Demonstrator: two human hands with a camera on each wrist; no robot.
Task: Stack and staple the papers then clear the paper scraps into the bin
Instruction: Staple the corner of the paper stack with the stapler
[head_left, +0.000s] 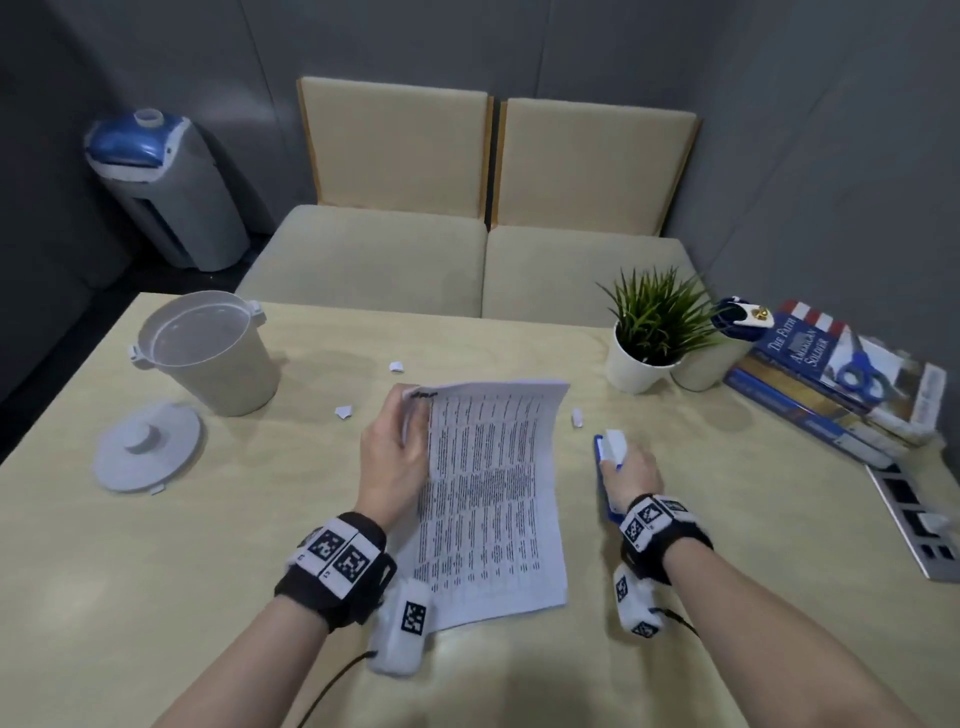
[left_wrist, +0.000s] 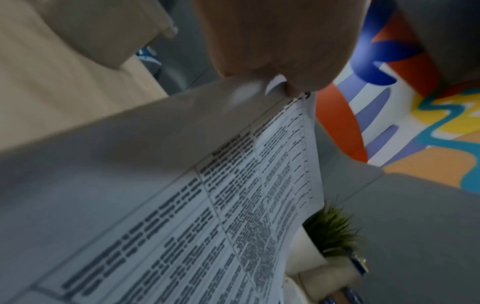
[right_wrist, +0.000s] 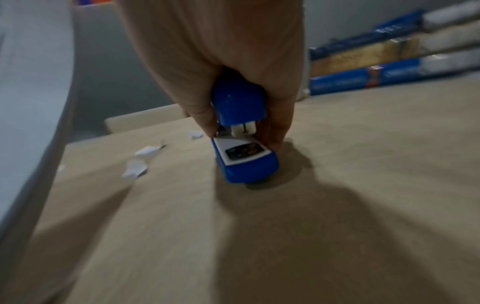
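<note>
A stack of printed papers (head_left: 493, 493) lies mid-table, its far left corner lifted. My left hand (head_left: 397, 452) pinches that corner; in the left wrist view the fingers (left_wrist: 298, 78) clamp the sheets (left_wrist: 233, 205) at their top edge. To the right of the stack, my right hand (head_left: 628, 467) grips a blue and white stapler (head_left: 610, 447) that stands on the table. In the right wrist view the stapler (right_wrist: 244, 144) sits nose-down on the wood with fingers curled round both its sides. Three white paper scraps (head_left: 396, 366) (head_left: 343, 412) (head_left: 577, 417) lie around the stack.
An open beige bin (head_left: 208, 353) stands at the table's far left, its lid (head_left: 148, 449) lying flat in front of it. A potted plant (head_left: 649, 332), stacked books (head_left: 831, 374) with blue scissors (head_left: 862, 374), and a grey strip (head_left: 914, 519) fill the right side.
</note>
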